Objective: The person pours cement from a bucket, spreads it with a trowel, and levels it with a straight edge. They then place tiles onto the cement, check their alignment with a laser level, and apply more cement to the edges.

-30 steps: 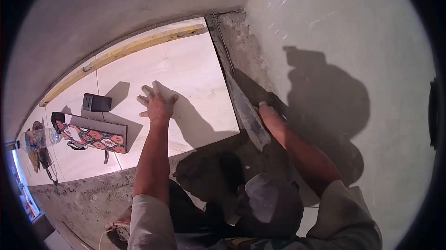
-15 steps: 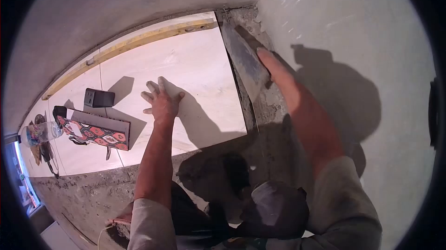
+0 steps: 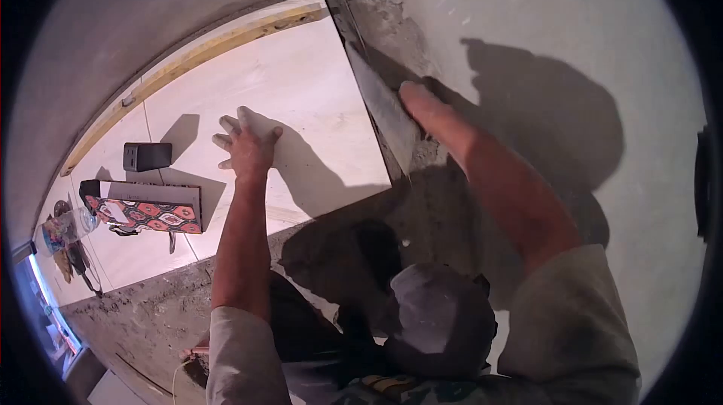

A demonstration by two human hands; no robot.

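Observation:
My left hand (image 3: 251, 145) lies with its fingers spread on the large pale tiles (image 3: 316, 111). On the right, my right hand (image 3: 425, 109) is closed on a long flat grey trowel (image 3: 382, 104), which is tilted beside the tile's right edge. Below the trowel is rough grey mortar (image 3: 384, 13), in the strip between the tile and the wall. The trowel's handle is hidden by my hand and shadow.
A yellow wooden bar (image 3: 203, 59) lies along the back of the tiles. At the left are a black box (image 3: 147, 156), a patterned bag (image 3: 151, 214), a plastic bottle (image 3: 69, 227) and dark tools (image 3: 77, 260). A plastered wall (image 3: 557, 21) rises at the right.
The camera view has shifted a little. The trowel and my right hand are slightly lower along the mortar strip, and my left hand remains spread on the tile.

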